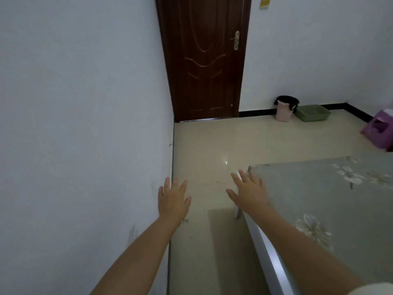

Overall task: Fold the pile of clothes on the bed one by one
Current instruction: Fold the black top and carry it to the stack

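Tiled floor (212, 145) lies between wall (85, 103) and bed (319, 199) edge.

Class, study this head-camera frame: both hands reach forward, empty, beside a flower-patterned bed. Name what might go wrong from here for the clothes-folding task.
1. No clothes show in this view; the left hand and right hand hang open over the floor, so the pile may lie out of sight.
2. The right hand is close to the bed corner and might knock it.

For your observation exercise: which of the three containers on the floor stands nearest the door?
The pale pink bin with the black liner; the green tray lies beyond it, and the purple box is farthest.
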A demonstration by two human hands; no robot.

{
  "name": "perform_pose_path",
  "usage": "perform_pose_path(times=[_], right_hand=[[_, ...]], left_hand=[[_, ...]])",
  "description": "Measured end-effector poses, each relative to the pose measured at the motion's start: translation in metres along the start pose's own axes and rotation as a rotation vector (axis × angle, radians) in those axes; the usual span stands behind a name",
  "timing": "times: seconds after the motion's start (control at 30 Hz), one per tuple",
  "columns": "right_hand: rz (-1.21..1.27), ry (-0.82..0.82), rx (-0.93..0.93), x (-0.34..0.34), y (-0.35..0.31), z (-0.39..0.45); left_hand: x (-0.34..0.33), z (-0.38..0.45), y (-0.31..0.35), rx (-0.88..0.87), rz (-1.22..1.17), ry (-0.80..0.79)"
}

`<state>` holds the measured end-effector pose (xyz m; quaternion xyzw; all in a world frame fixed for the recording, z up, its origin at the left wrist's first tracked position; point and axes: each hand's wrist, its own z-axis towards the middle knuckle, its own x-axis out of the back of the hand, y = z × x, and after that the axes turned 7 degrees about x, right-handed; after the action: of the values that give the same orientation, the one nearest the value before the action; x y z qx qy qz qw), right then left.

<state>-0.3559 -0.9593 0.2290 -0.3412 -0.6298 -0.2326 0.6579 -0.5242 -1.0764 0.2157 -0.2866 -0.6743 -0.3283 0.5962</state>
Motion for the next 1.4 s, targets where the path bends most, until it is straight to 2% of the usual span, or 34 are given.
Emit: perform_pose_path(times=[0.17, 0.53, 0.73, 1.03, 1.2, 1.4], right_hand=[[-0.043, -0.043, 0.040, -0.008, 0.006, 0.108], [0.007, 0.026, 0.050, 0.037, 0.072, 0.410], [0.000, 0.040, 0.077, 0.041, 0.087, 0.539], [0.017, 0.095, -0.075, 0.069, 0.150, 0.746], [0.025, 0.124, -0.254, 0.082, 0.233, 0.801], [0.025, 0.127, -0.455, 0.085, 0.356, 0.844]], left_hand=[[-0.003, 0.098, -0.007, 0.064, -0.024, 0.004], [0.044, 0.369, 0.032, 0.166, 0.009, 0.080], [0.056, 0.498, 0.043, 0.190, 0.034, 0.070], [0.088, 0.759, 0.109, -0.045, 0.039, 0.123], [0.089, 0.867, 0.210, -0.259, 0.075, 0.091], [0.060, 0.942, 0.356, -0.509, 0.080, 0.013]])
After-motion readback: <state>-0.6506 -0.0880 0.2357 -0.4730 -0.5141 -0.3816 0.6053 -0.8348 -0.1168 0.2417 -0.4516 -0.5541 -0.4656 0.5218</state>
